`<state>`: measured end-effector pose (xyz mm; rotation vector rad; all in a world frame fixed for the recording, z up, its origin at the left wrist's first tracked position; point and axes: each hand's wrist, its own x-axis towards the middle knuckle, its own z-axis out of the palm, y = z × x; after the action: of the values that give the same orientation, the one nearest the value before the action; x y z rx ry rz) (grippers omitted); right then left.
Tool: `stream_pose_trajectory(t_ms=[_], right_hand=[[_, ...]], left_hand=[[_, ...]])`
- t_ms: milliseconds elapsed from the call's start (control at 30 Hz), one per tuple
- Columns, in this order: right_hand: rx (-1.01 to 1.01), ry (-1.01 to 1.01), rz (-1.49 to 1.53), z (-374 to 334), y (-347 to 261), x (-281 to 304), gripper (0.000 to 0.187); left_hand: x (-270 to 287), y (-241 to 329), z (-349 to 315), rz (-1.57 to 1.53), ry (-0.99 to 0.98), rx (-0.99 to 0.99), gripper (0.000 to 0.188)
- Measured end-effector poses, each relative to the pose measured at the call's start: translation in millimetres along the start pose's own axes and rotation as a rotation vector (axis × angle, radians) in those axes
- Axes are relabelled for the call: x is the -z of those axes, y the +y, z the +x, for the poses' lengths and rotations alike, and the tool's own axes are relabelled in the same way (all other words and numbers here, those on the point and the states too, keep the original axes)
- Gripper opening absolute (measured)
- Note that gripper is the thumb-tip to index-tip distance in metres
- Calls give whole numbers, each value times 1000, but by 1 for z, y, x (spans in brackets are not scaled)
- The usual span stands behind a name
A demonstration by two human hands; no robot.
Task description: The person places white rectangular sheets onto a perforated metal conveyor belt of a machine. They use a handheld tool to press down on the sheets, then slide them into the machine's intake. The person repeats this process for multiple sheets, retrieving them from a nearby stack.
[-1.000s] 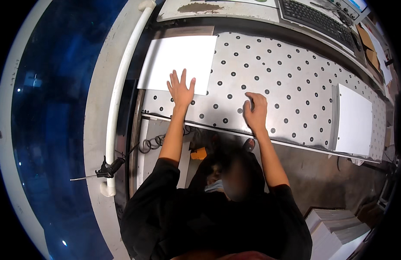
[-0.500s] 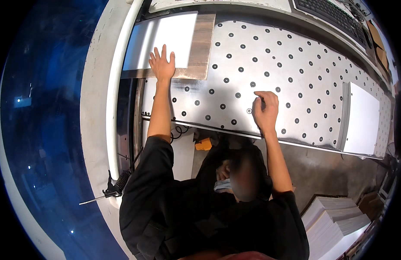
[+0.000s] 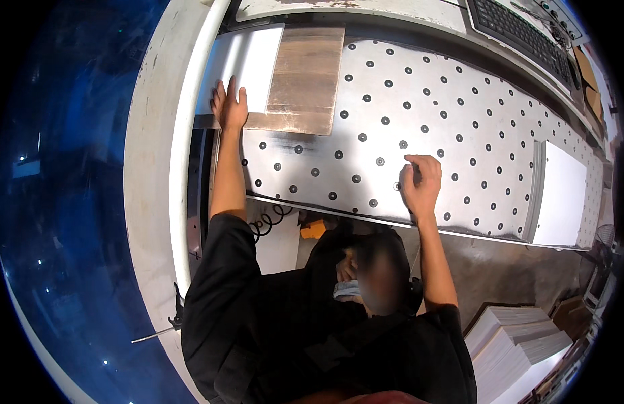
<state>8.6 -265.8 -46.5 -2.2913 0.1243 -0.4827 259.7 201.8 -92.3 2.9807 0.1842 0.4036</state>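
My left hand (image 3: pixel 230 108) lies flat with its fingers stretched out, pressed on a smooth white panel (image 3: pixel 258 74). That panel rests on a brown wood-grain board (image 3: pixel 304 74), whose right part and front strip show bare. The panel's left end reaches toward the white rail. Over the light metal table with black round studs (image 3: pixel 386 101), my right hand (image 3: pixel 424 185) has loosely bent fingers, thumb apart from the index finger. Nothing shows in it. Whether it touches the table I cannot tell.
White panels (image 3: pixel 561 195) lie stacked at the table's right end. A white rail (image 3: pixel 188 155) runs along the left, beside a glossy blue surface (image 3: pixel 69 202). A black keyboard (image 3: pixel 521 40) sits at the far right. More stacked panels (image 3: pixel 521 337) stand low at right; a black coiled cable (image 3: pixel 275 215) hangs below the table.
The white panel has slid left over the wood-grain board with my left hand on it, baring more of the board. My right hand stays near the table's front, its fingers still bent.
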Motion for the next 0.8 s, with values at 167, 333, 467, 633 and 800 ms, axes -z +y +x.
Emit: stream_pose_trajectory(t_ms=[167,333,467,633,800], right_hand=[[35,-17,-27,-1,-2,1,19],[166,-67,-60,6,-13,-11,30],[298,-220,-157,25,-29,-55,69],[344,-391,-174,79,-50,-117,89],[523,-537,-235,109,-51,-127,80]], left_hand=[[-3,1,0,38,38,-29,62],[-18,0,-24,-163,253,338,90],[5,42,-61,-135,97,585,104],[19,46,-74,-264,16,565,105],[10,38,-79,-253,131,548,100]])
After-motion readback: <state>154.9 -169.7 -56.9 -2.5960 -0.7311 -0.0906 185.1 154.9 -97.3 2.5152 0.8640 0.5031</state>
